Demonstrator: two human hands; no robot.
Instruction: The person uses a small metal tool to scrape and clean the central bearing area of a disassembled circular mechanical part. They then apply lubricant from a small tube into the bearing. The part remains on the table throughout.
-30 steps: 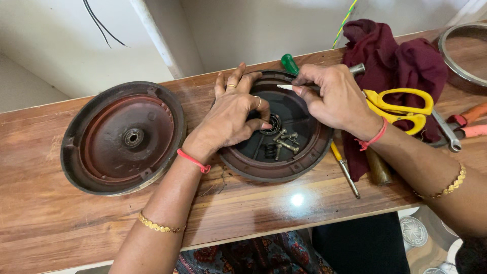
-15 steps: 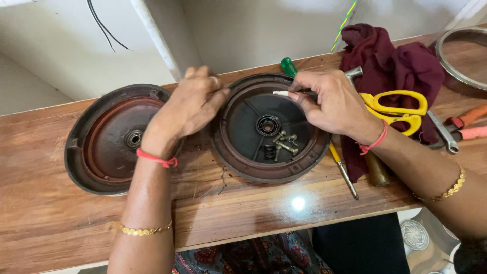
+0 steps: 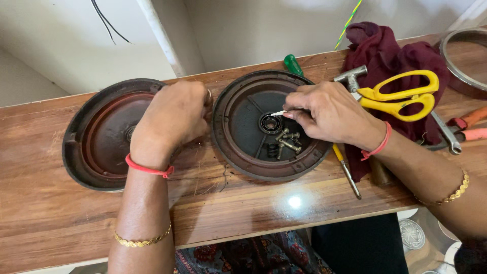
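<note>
Left hand [image 3: 172, 119] seen from the back, fingers curled at the gap between the two round covers, fingertips hidden; grip impossible to tell. Right hand [image 3: 332, 114] pinched closed on a thin pale tool [image 3: 278, 112], only the tip showing, rest buried under the fingers; tip just beside the central bearing [image 3: 270, 123] of the right round metal cover [image 3: 266, 124]. Same cover lying open side up on the wooden bench [image 3: 61, 218], holding loose bolts and a small spring [image 3: 284, 143] near the centre. Left round metal cover [image 3: 101, 134], reddish-brown inside, partly covered by the left hand and wrist, hub hard to make out. Green screwdriver handle [image 3: 292, 64] poking out behind the right cover, shaft hidden. Yellow scissors [image 3: 401, 94] on a maroon cloth [image 3: 390, 56]. Yellow-handled screwdriver [image 3: 347, 170] partly under the right wrist. Wrench [image 3: 446, 136] and orange-handled pliers [image 3: 472, 124] at right, pliers cut off by frame edge. Metal ring [image 3: 464, 56] top right, cut off.
</note>
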